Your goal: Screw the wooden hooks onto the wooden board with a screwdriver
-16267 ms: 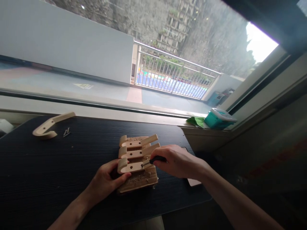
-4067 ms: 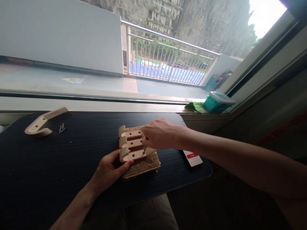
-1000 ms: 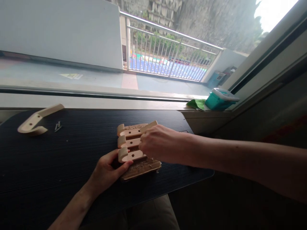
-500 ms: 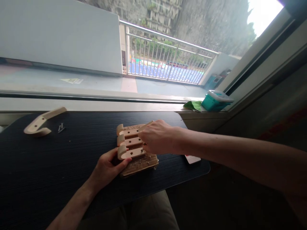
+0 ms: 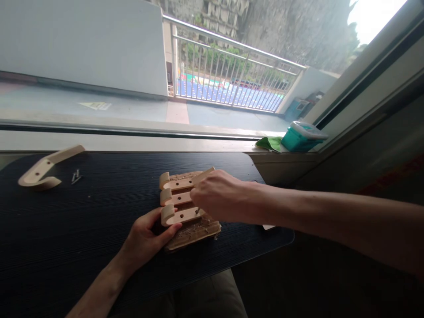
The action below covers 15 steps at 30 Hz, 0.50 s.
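Three pale wooden hooks with curled ends lie side by side across a worn brown board (image 5: 195, 234). My left hand (image 5: 145, 234) grips the curled end of the nearest wooden hook (image 5: 168, 216), thumb on the near side and fingers on the far side. Over the right part of the hooks, my right hand (image 5: 215, 194) is closed, its fingertips pointing down. Below it a thin metal piece (image 5: 197, 210) stands at a hole in the nearest hook. What the right hand grips is hidden by the hand itself. The middle hook (image 5: 179, 198) and far hook (image 5: 180, 183) show dark holes.
Another wooden hook (image 5: 43, 168) lies at the table's far left, with several small screws (image 5: 76, 176) next to it. On the windowsill are a green cloth (image 5: 270, 143) and a teal box (image 5: 303, 137). A white card-like thing (image 5: 269, 227) is partly behind my right forearm.
The view has shifted slightly, so the loose hook and screws appear farther left. My right hand stays closed over the hooks, and my left hand keeps its grip.
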Tool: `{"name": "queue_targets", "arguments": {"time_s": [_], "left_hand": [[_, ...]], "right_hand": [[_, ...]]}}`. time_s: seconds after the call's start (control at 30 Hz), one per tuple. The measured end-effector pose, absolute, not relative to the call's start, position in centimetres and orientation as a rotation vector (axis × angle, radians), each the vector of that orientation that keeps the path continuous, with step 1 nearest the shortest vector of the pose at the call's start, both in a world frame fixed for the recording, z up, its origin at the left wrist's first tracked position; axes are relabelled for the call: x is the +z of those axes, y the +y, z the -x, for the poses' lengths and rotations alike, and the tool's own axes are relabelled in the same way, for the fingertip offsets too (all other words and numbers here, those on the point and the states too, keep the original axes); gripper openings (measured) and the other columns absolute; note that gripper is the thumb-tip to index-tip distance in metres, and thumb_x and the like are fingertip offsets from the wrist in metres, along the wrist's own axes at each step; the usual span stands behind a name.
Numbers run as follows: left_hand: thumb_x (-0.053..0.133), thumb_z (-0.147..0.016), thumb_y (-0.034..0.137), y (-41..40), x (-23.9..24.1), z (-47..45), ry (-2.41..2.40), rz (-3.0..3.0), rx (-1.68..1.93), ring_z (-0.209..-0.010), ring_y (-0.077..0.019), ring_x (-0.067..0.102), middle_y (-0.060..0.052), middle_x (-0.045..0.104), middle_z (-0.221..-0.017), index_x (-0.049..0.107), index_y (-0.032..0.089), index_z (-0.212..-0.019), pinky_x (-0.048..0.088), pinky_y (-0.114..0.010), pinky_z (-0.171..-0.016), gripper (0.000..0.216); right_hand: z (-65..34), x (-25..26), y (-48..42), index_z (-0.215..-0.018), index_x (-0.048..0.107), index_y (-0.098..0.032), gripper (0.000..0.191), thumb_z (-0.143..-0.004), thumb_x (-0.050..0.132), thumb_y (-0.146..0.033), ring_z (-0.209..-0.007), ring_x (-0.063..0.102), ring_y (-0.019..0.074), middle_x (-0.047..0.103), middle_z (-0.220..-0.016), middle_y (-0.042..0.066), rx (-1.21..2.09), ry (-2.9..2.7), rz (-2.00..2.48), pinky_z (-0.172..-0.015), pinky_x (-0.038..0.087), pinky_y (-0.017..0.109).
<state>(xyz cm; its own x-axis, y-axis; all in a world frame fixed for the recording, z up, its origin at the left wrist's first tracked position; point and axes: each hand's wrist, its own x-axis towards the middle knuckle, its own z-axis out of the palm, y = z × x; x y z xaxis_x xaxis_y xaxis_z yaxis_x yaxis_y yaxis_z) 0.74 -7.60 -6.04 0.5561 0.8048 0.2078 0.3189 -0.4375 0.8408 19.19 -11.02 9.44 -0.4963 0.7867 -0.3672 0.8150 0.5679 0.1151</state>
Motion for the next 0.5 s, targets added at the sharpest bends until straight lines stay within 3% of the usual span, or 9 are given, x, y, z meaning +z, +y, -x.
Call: {"name": "queue_targets", "arguments": {"time_s": [0.17, 0.37, 0.5], "left_hand": [[0.065, -0.072, 0.046, -7.7, -6.0, -0.7, 0.904, -1.989, 0.788, -0.078, -0.0206, 0.069, -0.003, 0.074, -0.090, 0.066, 0.017, -0.097, 0.057, -0.024, -0.069, 0.038], [0.064, -0.072, 0.047, -7.7, -6.2, -0.6, 0.917, -2.011, 0.782, -0.084, -0.0223, 0.069, -0.004, 0.073, -0.095, 0.066, 0.017, -0.100, 0.057, -0.027, -0.074, 0.041], [0.064, -0.072, 0.046, -7.8, -6.0, -0.6, 0.919, -1.985, 0.774, -0.081, -0.0212, 0.069, -0.004, 0.074, -0.092, 0.066, 0.017, -0.098, 0.057, -0.026, -0.071, 0.039]], "right_hand": [[-19.3, 10.6, -10.5, -0.084, 0.066, -0.015, 0.017, -0.082, 0.049, -0.019, -0.078, 0.062, 0.0195, 0.069, -0.085, 0.009, -0.281, 2.222, -1.593, -0.058, 0.042, 0.027], [-18.5, 12.1, -11.0, -0.096, 0.062, -0.013, 0.020, -0.077, 0.057, -0.018, -0.076, 0.063, 0.0211, 0.068, -0.083, 0.009, -0.184, 2.262, -1.464, -0.056, 0.041, 0.028], [-18.3, 13.0, -11.8, -0.082, 0.063, -0.012, 0.014, -0.081, 0.051, -0.005, -0.081, 0.063, 0.0193, 0.067, -0.081, 0.008, -0.165, 2.321, -1.297, -0.058, 0.040, 0.027]]}}
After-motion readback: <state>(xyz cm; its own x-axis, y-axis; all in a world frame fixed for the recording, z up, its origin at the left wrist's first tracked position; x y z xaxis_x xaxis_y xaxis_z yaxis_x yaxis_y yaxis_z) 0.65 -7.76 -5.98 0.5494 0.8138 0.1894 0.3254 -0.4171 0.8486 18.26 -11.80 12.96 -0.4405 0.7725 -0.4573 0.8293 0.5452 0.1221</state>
